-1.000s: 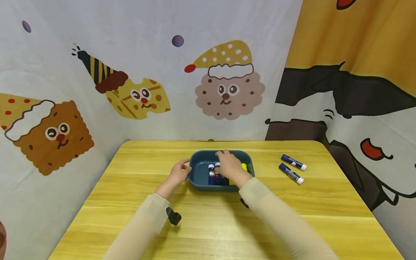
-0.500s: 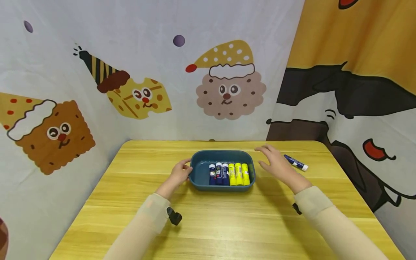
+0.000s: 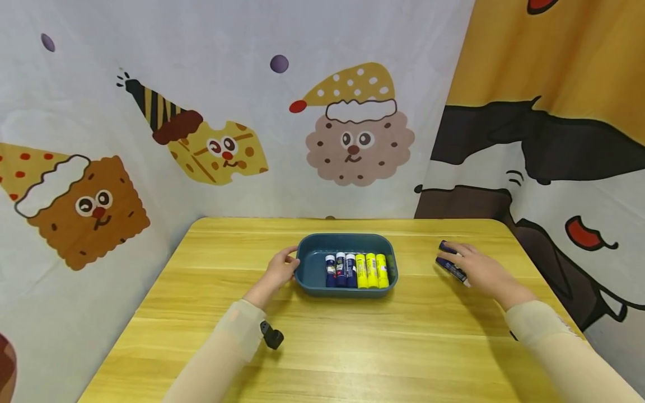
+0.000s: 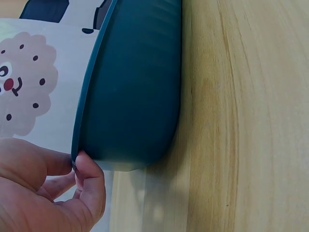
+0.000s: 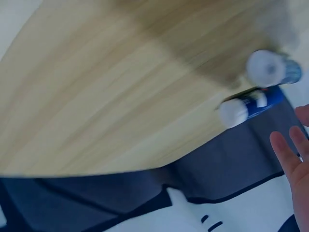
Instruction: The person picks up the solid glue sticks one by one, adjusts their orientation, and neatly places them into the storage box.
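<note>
My left hand (image 3: 279, 267) pinches the left rim of a dark teal plastic bin (image 3: 347, 293). The left wrist view shows thumb and fingers at the rim of the bin (image 4: 130, 87). Inside the bin lie three blue glue sticks (image 3: 341, 272) with white caps, beside three yellow ones (image 3: 372, 272). To the right, my right hand (image 3: 478, 268) hovers over two more blue glue sticks (image 3: 452, 270), partly covering them. In the right wrist view both glue sticks (image 5: 253, 104) lie side by side, and the right hand (image 5: 300, 176) has its fingers extended, apart from them.
The wooden table (image 3: 322, 347) ends at a printed cloth backdrop (image 3: 282, 140) behind it and on the sides. A small black camera (image 3: 272, 336) is strapped at the left wrist.
My right hand has left the bin and moved right to the two loose blue glue sticks. My left hand stays on the rim, and the bin has not moved on the table.
</note>
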Action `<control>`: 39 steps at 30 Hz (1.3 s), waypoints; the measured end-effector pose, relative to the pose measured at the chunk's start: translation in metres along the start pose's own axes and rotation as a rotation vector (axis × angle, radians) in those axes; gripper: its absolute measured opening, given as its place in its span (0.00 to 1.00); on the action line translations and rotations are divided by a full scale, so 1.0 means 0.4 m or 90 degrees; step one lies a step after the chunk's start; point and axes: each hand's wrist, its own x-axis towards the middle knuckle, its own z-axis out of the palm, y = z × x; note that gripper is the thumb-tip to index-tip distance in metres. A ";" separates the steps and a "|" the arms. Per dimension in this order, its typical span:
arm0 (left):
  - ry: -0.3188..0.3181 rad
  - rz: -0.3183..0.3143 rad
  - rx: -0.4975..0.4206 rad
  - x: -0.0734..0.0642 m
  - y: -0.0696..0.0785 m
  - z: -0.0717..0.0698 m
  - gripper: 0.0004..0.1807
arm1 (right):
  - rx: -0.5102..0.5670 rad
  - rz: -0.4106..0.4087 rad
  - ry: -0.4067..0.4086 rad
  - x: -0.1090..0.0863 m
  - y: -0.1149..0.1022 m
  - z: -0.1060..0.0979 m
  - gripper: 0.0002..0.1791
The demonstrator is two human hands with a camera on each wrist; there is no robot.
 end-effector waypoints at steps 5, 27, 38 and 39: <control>0.002 -0.005 0.004 0.001 -0.002 -0.002 0.22 | -0.036 -0.011 -0.047 -0.017 0.033 0.014 0.42; 0.001 -0.002 0.014 0.000 0.006 -0.002 0.22 | -0.046 -0.125 0.007 0.036 0.025 0.030 0.17; 0.001 0.004 0.023 0.001 0.004 -0.001 0.22 | 0.054 0.022 -0.054 0.042 -0.002 0.063 0.23; 0.001 0.003 0.023 0.000 0.004 -0.001 0.22 | 0.067 0.028 -0.053 0.042 -0.005 0.066 0.24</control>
